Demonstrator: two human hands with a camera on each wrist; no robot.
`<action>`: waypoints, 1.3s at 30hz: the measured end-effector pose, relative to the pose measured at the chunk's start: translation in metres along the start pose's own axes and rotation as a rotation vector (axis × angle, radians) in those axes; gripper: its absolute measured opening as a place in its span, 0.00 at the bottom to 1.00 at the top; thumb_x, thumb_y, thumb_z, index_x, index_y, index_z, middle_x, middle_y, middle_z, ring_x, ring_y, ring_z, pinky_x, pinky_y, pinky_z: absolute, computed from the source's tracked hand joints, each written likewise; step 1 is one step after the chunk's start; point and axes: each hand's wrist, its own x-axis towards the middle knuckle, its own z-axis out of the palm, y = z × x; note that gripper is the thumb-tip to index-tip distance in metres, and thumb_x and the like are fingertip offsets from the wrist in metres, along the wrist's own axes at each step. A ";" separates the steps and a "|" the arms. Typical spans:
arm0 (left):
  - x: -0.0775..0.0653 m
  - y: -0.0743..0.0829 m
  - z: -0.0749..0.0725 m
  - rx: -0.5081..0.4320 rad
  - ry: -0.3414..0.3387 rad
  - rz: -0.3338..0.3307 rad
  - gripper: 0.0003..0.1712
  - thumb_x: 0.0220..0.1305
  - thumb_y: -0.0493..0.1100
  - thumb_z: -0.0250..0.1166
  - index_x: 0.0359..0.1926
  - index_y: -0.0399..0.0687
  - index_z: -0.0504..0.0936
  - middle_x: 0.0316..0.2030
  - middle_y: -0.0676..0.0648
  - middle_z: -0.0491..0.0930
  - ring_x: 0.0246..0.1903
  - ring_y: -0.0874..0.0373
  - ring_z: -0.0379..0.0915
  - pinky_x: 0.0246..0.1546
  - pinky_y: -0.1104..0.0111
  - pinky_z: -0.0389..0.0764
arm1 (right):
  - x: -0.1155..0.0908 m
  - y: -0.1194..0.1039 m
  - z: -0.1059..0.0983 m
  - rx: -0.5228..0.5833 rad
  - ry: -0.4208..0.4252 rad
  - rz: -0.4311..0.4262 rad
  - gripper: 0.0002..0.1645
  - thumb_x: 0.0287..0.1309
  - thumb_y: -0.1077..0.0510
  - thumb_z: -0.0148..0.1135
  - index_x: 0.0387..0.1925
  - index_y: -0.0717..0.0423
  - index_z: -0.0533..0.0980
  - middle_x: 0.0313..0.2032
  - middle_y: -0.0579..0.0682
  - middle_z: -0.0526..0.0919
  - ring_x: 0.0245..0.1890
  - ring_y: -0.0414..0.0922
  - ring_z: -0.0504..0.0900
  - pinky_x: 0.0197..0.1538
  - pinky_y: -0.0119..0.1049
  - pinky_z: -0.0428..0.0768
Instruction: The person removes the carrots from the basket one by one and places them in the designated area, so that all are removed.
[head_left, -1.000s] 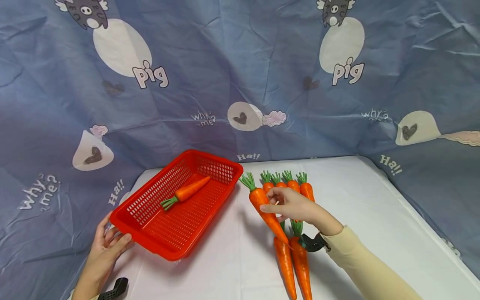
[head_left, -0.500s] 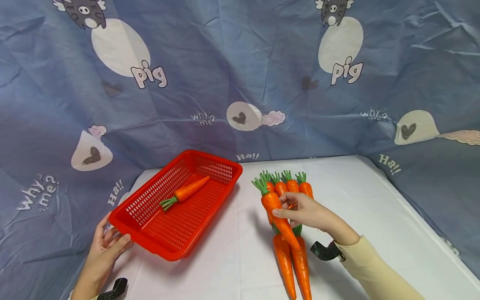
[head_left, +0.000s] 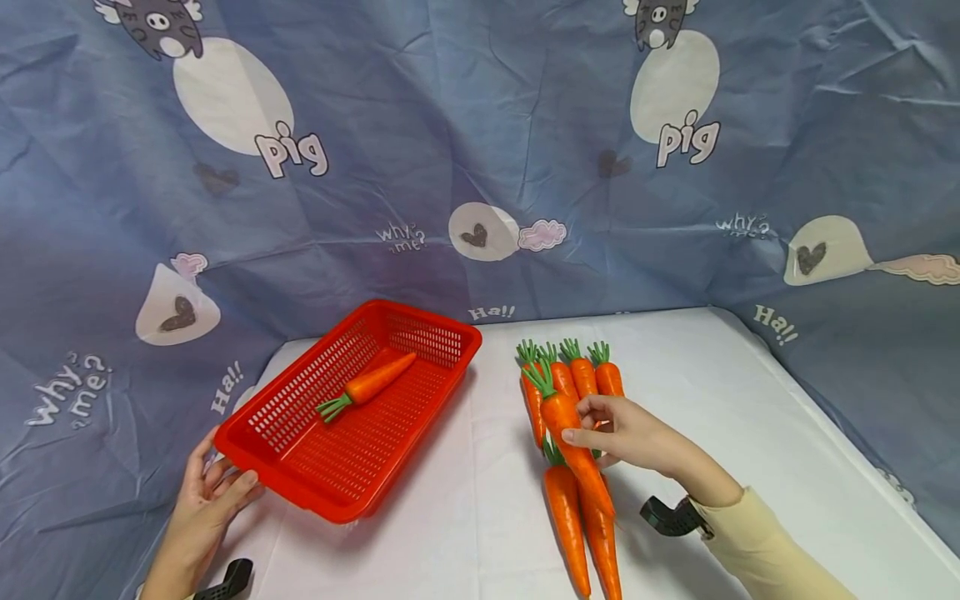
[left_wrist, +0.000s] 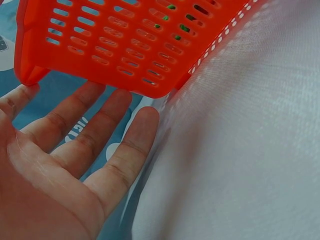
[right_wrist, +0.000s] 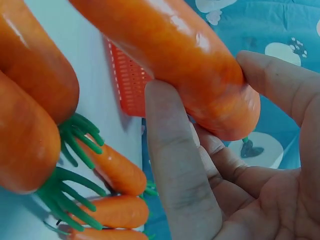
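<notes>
My right hand point(head_left: 611, 429) grips an orange toy carrot point(head_left: 573, 437) with green leaves, held just above several more carrots point(head_left: 585, 379) lying on the white tablecloth. In the right wrist view the held carrot point(right_wrist: 180, 60) sits between my thumb and fingers point(right_wrist: 180, 180). My left hand point(head_left: 210, 492) rests with straight fingers against the near corner of a red slotted basket point(head_left: 300, 454). One carrot point(head_left: 371, 383) lies inside that basket. The left wrist view shows my open palm point(left_wrist: 75, 160) under the basket's corner point(left_wrist: 135, 50).
A white cloth point(head_left: 712, 400) covers the table, whose right edge runs down toward the near right. A blue printed sheet point(head_left: 480, 150) hangs behind and at both sides. Two carrots point(head_left: 581, 525) lie nearest me, below the held one.
My right hand has carried the gripped carrot to the right and toward me, so it now hangs over the pile. The left hand and basket have stayed put.
</notes>
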 end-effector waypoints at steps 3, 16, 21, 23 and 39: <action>0.000 0.001 0.000 0.003 0.002 -0.003 0.47 0.74 0.26 0.62 0.81 0.66 0.53 0.55 0.61 0.85 0.47 0.67 0.86 0.41 0.70 0.91 | -0.003 0.002 0.000 -0.005 -0.004 -0.004 0.26 0.69 0.45 0.73 0.48 0.61 0.73 0.42 0.53 0.74 0.39 0.49 0.80 0.39 0.48 0.91; -0.001 0.002 0.000 0.027 -0.001 -0.004 0.48 0.75 0.27 0.62 0.82 0.67 0.52 0.56 0.62 0.84 0.47 0.68 0.86 0.42 0.70 0.91 | -0.023 0.018 -0.001 -0.002 0.011 0.021 0.27 0.70 0.46 0.72 0.54 0.63 0.74 0.43 0.53 0.78 0.39 0.47 0.81 0.37 0.45 0.90; -0.002 0.003 0.001 0.032 0.005 -0.015 0.48 0.74 0.28 0.63 0.81 0.67 0.52 0.55 0.63 0.84 0.47 0.68 0.86 0.42 0.70 0.91 | -0.029 0.025 -0.002 -0.005 0.021 0.037 0.28 0.69 0.47 0.72 0.54 0.64 0.74 0.43 0.54 0.78 0.38 0.47 0.80 0.35 0.42 0.88; -0.002 0.002 0.001 0.033 0.007 -0.019 0.48 0.74 0.28 0.63 0.81 0.68 0.52 0.55 0.63 0.84 0.47 0.68 0.86 0.42 0.70 0.91 | -0.031 0.027 -0.002 0.003 0.023 0.040 0.28 0.69 0.47 0.72 0.55 0.64 0.74 0.43 0.54 0.77 0.38 0.46 0.80 0.35 0.42 0.89; 0.000 0.000 0.000 0.029 0.005 -0.015 0.47 0.75 0.28 0.62 0.81 0.67 0.51 0.55 0.63 0.84 0.48 0.68 0.86 0.42 0.70 0.91 | -0.053 0.044 -0.004 0.042 0.029 0.085 0.24 0.72 0.48 0.69 0.52 0.63 0.74 0.40 0.52 0.77 0.37 0.44 0.82 0.35 0.41 0.88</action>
